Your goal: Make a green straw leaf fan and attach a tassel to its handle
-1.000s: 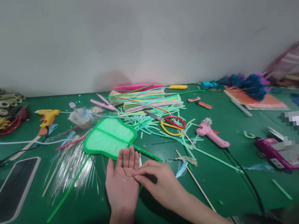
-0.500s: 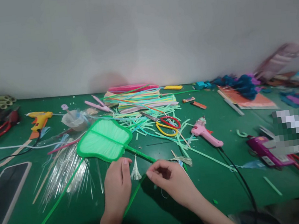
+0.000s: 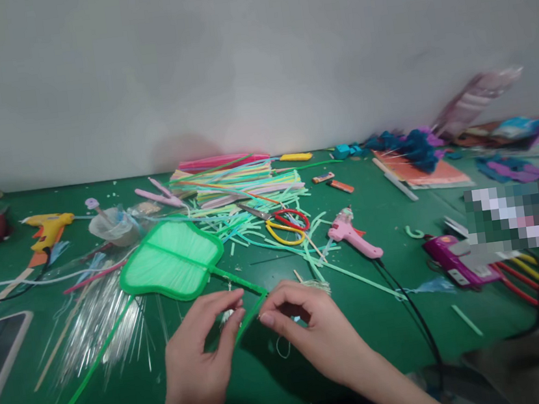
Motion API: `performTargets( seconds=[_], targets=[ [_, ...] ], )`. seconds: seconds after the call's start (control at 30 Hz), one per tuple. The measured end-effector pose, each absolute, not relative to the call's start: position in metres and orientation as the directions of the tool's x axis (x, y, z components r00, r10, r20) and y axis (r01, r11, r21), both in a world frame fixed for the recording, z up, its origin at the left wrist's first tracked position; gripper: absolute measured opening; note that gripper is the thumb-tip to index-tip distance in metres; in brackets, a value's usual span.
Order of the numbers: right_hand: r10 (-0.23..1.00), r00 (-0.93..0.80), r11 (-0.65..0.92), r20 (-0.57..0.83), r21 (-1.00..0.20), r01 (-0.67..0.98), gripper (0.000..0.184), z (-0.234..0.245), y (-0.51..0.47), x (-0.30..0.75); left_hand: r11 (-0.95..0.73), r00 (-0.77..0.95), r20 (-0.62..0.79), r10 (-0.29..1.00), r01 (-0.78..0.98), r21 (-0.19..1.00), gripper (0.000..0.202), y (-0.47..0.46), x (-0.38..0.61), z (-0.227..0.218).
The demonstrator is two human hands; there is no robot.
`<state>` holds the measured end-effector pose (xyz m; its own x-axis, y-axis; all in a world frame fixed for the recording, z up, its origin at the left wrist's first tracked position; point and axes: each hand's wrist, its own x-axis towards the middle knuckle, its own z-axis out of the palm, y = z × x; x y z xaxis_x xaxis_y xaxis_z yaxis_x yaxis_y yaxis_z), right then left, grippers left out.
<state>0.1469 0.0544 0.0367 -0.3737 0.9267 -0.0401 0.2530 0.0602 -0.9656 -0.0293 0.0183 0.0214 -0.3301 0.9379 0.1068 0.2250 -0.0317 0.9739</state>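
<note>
Left hand (image 3: 200, 355): your thumb and forefinger curled, tips slightly apart; no held item can be made out. Right hand (image 3: 305, 329): your thumb drawn up near your bent fingertips; whether they pinch anything you cannot tell. Green fan (image 3: 168, 260): on the table, just short of 12 o'clock from your left hand, handle pointing to 4. Tassel (image 3: 225, 316): white, partly hidden behind your left fingers. Scissors (image 3: 269, 216): 12 o'clock from your right hand.
</note>
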Motion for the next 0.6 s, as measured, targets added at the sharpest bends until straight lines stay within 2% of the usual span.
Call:
performTargets(
  seconds=[0.17,0.3,0.37,0.47,0.6],
  targets=[
    [0.924,-0.371,-0.014,-0.097,-0.975,0.220,0.011,0.036,0.058,0.151,-0.033,-0.457,0.208,0.865,0.362,0.932,0.024,0.016,-0.042,0.009],
    [0.918,-0.369,-0.117,-0.146,-0.988,0.098,0.012,0.038,0.061,0.154,0.002,-0.483,0.230,0.845,0.434,0.901,0.014,0.013,-0.051,0.006],
    [0.929,-0.355,-0.086,-0.101,-0.995,0.059,0.012,0.038,0.059,0.154,-0.044,-0.407,0.234,0.883,0.424,0.905,0.006,0.009,-0.044,0.009],
    [0.946,-0.325,0.005,-0.004,-1.000,0.027,0.011,0.034,0.052,0.150,-0.110,-0.303,0.218,0.928,0.337,0.935,0.009,0.004,-0.021,0.017],
    [0.962,-0.238,0.144,0.134,-0.989,0.023,0.008,0.028,0.042,0.146,-0.142,-0.329,0.285,0.900,0.398,0.906,0.003,0.002,0.002,0.022]
  ],
)
